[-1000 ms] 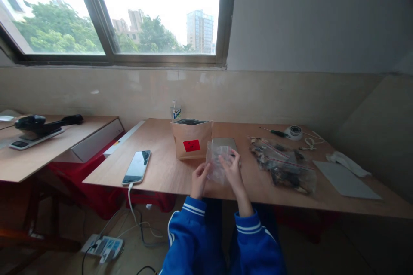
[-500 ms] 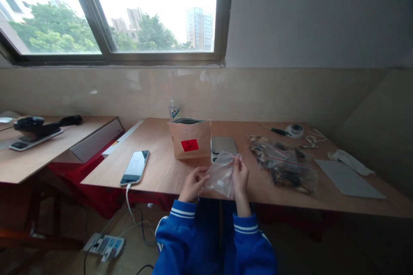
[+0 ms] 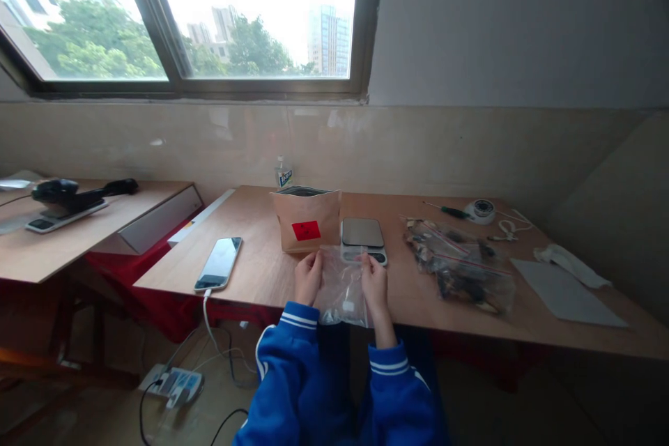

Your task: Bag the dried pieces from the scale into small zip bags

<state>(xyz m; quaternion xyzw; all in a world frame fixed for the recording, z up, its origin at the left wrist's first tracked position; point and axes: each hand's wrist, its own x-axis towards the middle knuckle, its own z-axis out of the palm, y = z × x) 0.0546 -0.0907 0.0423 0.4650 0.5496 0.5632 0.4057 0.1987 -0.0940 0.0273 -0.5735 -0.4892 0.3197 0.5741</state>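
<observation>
A clear plastic bag [image 3: 342,293] hangs stretched between my two hands at the table's front edge. Its upper left corner is pinched by my left hand [image 3: 309,277], its upper right by my right hand [image 3: 375,286]. The bag looks flat, with a small white patch low on it. Just behind it stands a brown paper pouch [image 3: 282,223] with a red label, its top gaping. Right of the pouch lies a small digital scale [image 3: 362,233], its front partly covered by the bag and my right hand.
Zip bags of dark dried pieces [image 3: 454,265] lie to the right, near a grey sheet [image 3: 567,293], a white cloth [image 3: 572,266], a screwdriver [image 3: 454,212] and a dome camera [image 3: 480,210]. A phone [image 3: 219,263] on its cable lies left. Behind the pouch stands a bottle [image 3: 283,173].
My left hand has risen from the bag's side to its top corner. The bag, tilted and bunched before, now hangs spread out straight between both hands, a little further left.
</observation>
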